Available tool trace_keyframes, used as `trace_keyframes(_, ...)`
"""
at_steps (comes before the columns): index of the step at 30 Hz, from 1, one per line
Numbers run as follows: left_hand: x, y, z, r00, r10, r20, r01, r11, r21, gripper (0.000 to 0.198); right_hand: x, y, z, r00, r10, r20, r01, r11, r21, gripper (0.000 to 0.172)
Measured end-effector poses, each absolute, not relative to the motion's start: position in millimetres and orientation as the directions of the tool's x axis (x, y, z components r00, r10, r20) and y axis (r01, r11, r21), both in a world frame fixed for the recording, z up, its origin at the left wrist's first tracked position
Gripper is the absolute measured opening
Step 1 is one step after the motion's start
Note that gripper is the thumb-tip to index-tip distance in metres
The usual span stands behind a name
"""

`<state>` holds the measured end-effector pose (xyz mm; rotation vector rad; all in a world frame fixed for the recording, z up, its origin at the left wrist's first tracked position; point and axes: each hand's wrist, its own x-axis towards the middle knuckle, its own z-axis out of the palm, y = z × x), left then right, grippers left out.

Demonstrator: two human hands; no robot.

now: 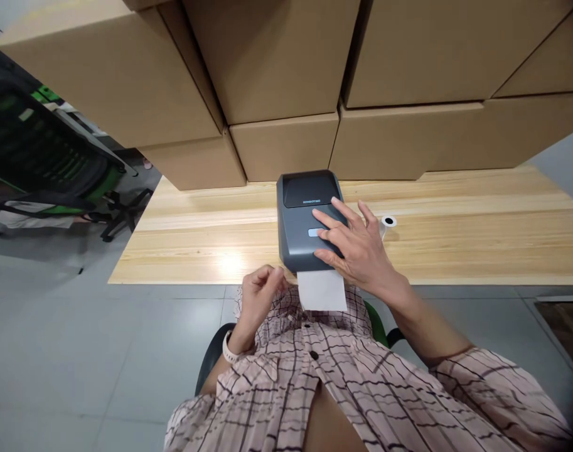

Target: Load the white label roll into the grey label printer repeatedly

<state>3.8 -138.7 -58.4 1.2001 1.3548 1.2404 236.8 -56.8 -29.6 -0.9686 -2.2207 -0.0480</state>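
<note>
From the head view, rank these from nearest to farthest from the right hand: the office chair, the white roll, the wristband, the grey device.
From the right hand:
1. Grey device: under the fingers, touching.
2. White roll: on the table, just to the hand's right.
3. Wristband: on the left wrist.
4. Office chair: far left, beyond the table.

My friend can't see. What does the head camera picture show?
A person's right hand is spread on a dark grey, boxy plastic machine with white rectangular paper sticking out its near end; the left hand is curled beside the paper. Behind, brown cardboard boxes stand stacked on a pale wooden table.
</note>
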Motion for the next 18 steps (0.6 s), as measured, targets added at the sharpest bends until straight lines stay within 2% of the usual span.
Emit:
trace_keyframes(2, 7.2, -133.5, -60.1, -0.267, 0.949, 0.167, 0.136, -0.135, 0.981, 0.036, 239.5, -67.8, -44.5, -0.348, 0.709, 0.614, 0.626, 0.663, -0.411, 0.039)
trace_keyframes(3, 9.9, -130.7, -61.6, -0.292, 0.927, 0.234, 0.159, -0.194, 0.968, 0.034, 241.1, -73.7, -52.0, -0.271, 0.754, 0.598, 0.583, 0.623, -0.521, 0.043)
trace_keyframes(6, 18.8, -123.6, -66.2, -0.188, 0.937, 0.295, 0.152, -0.269, 0.951, 0.056, 244.9, -87.6, -68.7, -0.110, 0.856, 0.505, 0.372, 0.507, -0.778, 0.054)
trace_keyframes(8, 23.5, -120.8, -68.1, -0.117, 0.946, 0.303, 0.151, -0.284, 0.947, 0.062, 245.6, -91.4, -73.3, -0.094, 0.878, 0.469, 0.295, 0.475, -0.829, 0.055)
trace_keyframes(11, 28.9, -120.2, -69.9, -0.124, 0.936, 0.329, 0.176, -0.306, 0.936, 0.062, 244.4, -91.7, -75.7, -0.093, 0.885, 0.456, 0.253, 0.464, -0.849, 0.058)
trace_keyframes(14, 34.1, -123.7, -75.2, -0.153, 0.954, 0.260, 0.131, -0.241, 0.962, 0.064, 242.5, -91.5, -81.8, -0.046, 0.913, 0.406, 0.166, 0.408, -0.898, 0.061)
trace_keyframes(18, 37.1, -128.0, -88.0, -0.139, 0.965, 0.222, 0.133, -0.204, 0.970, 0.070, 240.6, -92.3, -91.9, 0.008, 0.928, 0.372, 0.147, 0.367, -0.918, 0.058)
